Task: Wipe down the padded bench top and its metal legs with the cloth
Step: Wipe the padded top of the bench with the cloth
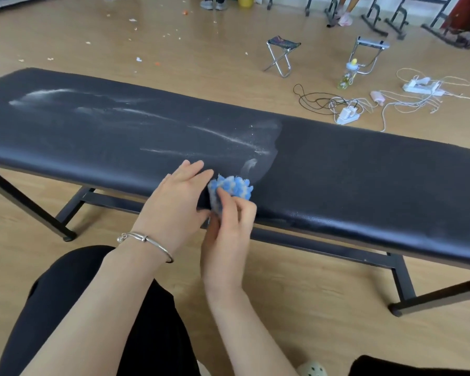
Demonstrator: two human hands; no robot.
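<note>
A long black padded bench top (350, 172) crosses the view on dark metal legs (403, 280). White powder streaks (223, 137) cover its left half; the right half looks dark and free of streaks. A blue and white fluffy cloth (232, 187) lies at the bench's near edge, bunched up. My right hand (228, 226) grips the cloth from below and in front, fingers curled on it. My left hand (179, 202), a silver bangle on its wrist, lies with straight fingers on the near edge just left of the cloth.
Wooden floor with scattered crumbs lies beyond the bench. A small folding stool (281, 55), a bottle (347, 74), power strips and tangled cables (345, 109) sit at the far right. More metal frames (375, 20) and a person's feet stand at the back. My dark-clad knees are below.
</note>
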